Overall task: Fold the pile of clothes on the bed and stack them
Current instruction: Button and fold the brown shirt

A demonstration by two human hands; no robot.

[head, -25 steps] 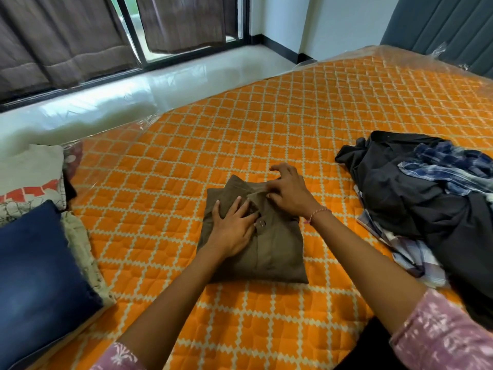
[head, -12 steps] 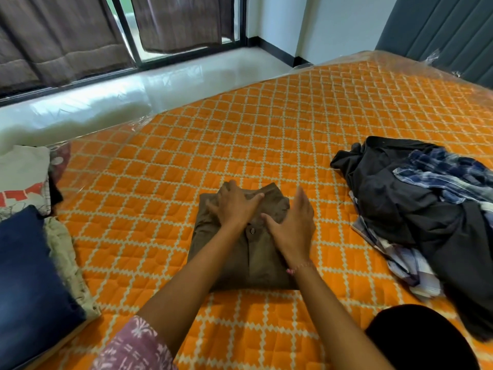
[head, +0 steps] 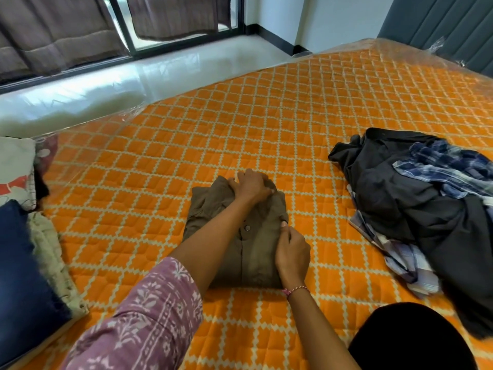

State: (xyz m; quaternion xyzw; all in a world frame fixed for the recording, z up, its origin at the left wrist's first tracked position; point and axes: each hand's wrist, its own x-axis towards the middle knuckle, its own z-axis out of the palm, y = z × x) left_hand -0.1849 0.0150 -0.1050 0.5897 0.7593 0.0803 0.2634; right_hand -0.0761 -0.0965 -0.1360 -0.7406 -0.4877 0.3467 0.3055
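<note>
A folded olive-brown shirt [head: 256, 252] lies flat in the middle of the orange quilted bed [head: 186, 145]. My left hand [head: 250, 186] reaches across it and grips the collar at the far edge with curled fingers. My right hand [head: 292, 252] is at the shirt's right edge, thumb and fingers pinching the fabric there. To the right sits the unfolded pile of clothes [head: 416, 209]: a black garment on top of blue and pale plaid shirts.
At the left edge is a stack of folded items, a dark blue denim piece [head: 18, 284] over pale printed fabric [head: 16, 166]. Beyond the bed are a glossy white floor, curtained windows and a grey padded headboard [head: 440, 25]. My dark-clad knee [head: 408, 340] is at the bottom right.
My left hand slid from the shirt's middle up to the collar edge. My right hand moved from the collar to the shirt's right edge and now pinches it.
</note>
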